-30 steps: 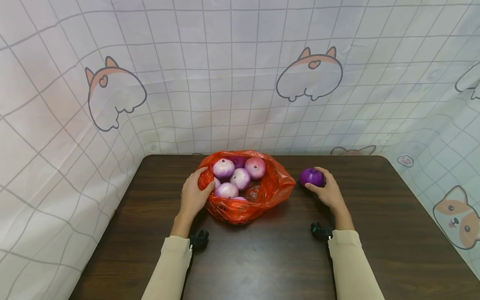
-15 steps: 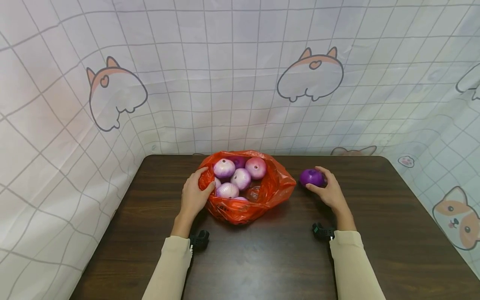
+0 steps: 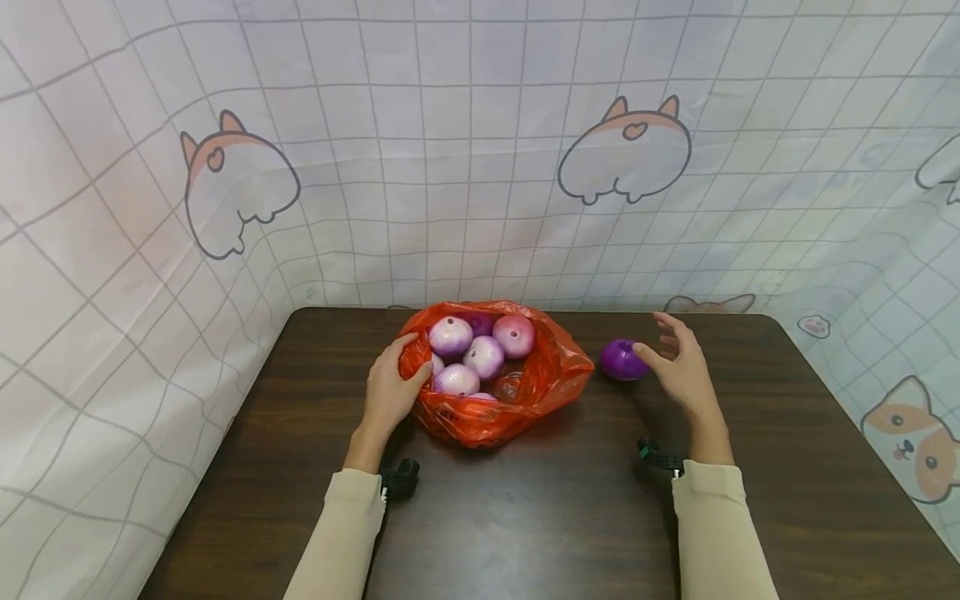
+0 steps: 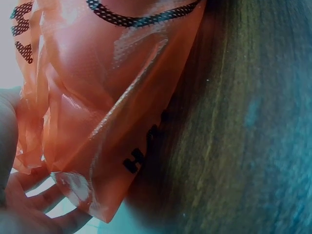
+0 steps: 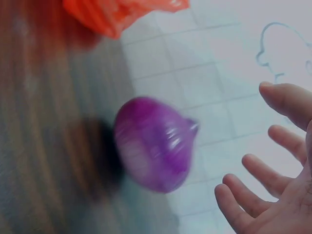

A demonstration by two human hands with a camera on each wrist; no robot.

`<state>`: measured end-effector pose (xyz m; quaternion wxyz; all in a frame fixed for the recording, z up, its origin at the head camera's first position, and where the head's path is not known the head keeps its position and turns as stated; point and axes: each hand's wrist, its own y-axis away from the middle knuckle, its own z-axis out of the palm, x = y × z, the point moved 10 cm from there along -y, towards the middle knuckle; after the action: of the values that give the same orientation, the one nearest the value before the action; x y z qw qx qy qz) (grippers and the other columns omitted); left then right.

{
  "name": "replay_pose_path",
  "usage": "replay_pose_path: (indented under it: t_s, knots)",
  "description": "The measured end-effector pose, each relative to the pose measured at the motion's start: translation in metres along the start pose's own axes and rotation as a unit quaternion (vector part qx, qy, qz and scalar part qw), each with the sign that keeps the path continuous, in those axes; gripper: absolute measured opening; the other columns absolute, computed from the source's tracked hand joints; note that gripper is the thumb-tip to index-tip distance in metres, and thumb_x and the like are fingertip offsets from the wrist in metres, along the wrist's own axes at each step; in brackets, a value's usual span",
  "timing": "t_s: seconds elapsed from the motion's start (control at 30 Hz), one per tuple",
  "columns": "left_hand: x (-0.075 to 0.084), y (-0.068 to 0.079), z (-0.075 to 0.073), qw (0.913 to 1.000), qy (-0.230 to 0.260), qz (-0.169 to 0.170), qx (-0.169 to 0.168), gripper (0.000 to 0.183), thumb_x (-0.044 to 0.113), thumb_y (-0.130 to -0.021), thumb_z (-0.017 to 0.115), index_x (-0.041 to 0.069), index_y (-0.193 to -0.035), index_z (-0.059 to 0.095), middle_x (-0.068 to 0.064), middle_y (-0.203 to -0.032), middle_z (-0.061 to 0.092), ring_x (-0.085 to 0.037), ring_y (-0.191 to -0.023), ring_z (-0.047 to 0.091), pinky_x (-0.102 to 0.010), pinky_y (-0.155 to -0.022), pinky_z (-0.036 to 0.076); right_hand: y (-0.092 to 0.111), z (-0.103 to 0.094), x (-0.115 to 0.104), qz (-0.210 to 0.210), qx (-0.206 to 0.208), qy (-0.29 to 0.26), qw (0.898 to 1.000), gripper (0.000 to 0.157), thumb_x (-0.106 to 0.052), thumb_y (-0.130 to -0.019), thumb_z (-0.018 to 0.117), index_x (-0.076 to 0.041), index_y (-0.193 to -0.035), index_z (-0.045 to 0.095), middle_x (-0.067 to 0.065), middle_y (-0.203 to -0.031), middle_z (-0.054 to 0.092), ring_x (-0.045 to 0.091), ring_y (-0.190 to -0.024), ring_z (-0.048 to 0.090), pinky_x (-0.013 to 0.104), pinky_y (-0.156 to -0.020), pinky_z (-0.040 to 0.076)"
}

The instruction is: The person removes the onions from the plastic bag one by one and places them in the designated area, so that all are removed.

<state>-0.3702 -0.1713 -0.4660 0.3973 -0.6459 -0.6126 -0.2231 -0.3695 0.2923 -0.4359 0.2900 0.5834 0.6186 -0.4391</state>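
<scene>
A red plastic bag (image 3: pixel 480 427) stands with its mouth spread, holding several pale purple onions (image 3: pixel 483 357) and a pinker onion (image 3: pixel 513 336). My left hand (image 3: pixel 390 385) grips the bag's left rim, thumb inside and fingers outside. In the left wrist view, the bag's printed side (image 4: pixel 102 92) covers part of the fingers. One deep purple onion (image 3: pixel 622 360) lies on the table to the right of the bag. Just right of it is my right hand (image 3: pixel 692 375), fingers spread and relaxed. The right wrist view shows this hand apart from the purple onion (image 5: pixel 153 146).
The dark wooden table (image 3: pixel 510 533) reaches back to a white grid-patterned cloth (image 3: pixel 480 167) printed with cartoon dogs. Black wrist devices (image 3: pixel 401 477) sit under both forearms.
My right hand has let go of the purple onion and moved right, its fingers opening. The onion stays on the table. My left hand keeps its grip on the bag.
</scene>
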Motion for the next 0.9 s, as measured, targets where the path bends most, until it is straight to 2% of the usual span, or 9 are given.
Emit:
replay_pose_path:
  t_s: [0.2, 0.5, 0.7, 0.9]
  knots:
    - [-0.002, 0.0, 0.001, 0.9999, 0.014, 0.001, -0.003, 0.055, 0.032, -0.095, 0.07, 0.021, -0.146, 0.052, -0.014, -0.149, 0.054, -0.038, -0.136, 0.051, -0.062, -0.114, 0.04, 0.003, -0.004, -0.023, -0.01, 0.006, -0.011, 1.0, 0.071, -0.031, -0.098, 0.069, -0.012, -0.158, 0.035, 0.018, -0.16, 0.035, 0.043, -0.144, 0.036, 0.062, -0.116, 0.034]
    - [-0.002, 0.0, -0.001, 0.9997, 0.019, 0.005, 0.01, 0.052, 0.028, -0.095, 0.069, 0.021, -0.144, 0.054, -0.012, -0.149, 0.055, -0.038, -0.136, 0.052, -0.061, -0.115, 0.04, 0.009, -0.004, -0.051, -0.035, 0.006, -0.017, 0.999, 0.067, -0.03, -0.099, 0.068, -0.014, -0.157, 0.038, 0.015, -0.16, 0.038, 0.038, -0.143, 0.038, 0.061, -0.116, 0.035]
    - [-0.001, -0.001, -0.006, 0.9992, 0.02, 0.008, 0.032, 0.047, 0.034, -0.096, 0.069, 0.02, -0.14, 0.058, -0.015, -0.139, 0.061, -0.038, -0.13, 0.056, -0.061, -0.112, 0.043, 0.011, -0.004, -0.061, -0.041, 0.005, -0.013, 0.999, 0.066, -0.03, -0.099, 0.067, -0.013, -0.157, 0.038, 0.014, -0.16, 0.038, 0.037, -0.143, 0.039, 0.062, -0.115, 0.036]
    - [-0.004, 0.0, -0.009, 0.9989, -0.007, -0.007, 0.045, 0.046, 0.036, -0.095, 0.071, 0.02, -0.137, 0.062, -0.018, -0.129, 0.059, -0.039, -0.122, 0.053, -0.06, -0.106, 0.043, 0.012, -0.003, -0.066, -0.042, 0.002, -0.012, 0.999, 0.067, -0.03, -0.099, 0.067, -0.013, -0.157, 0.038, 0.014, -0.159, 0.039, 0.039, -0.144, 0.038, 0.061, -0.115, 0.036]
